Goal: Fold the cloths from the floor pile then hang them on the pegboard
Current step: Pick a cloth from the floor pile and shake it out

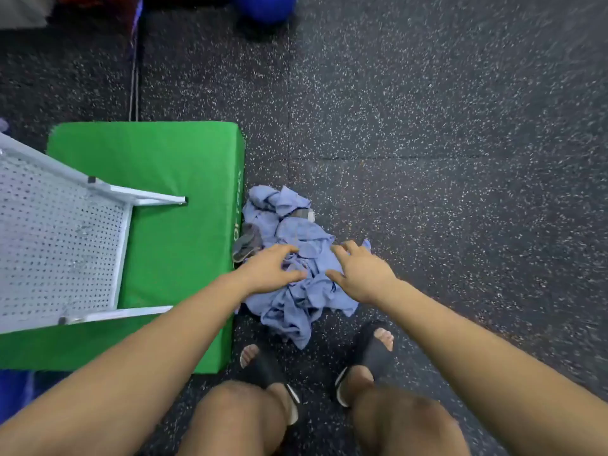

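Cloth pile (292,225), left hand (273,269) and right hand (360,273) over it — each grip apart; holding nothing

Crumpled pale-blue cloths (296,232) heaped on the speckled floor (427,159); white perforated pegboard (59,241) rests on the green mat (171,166)

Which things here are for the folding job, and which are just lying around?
For the job: cloth pile, pegboard, left hand, right hand.
Just lying about: green mat, blue ball.
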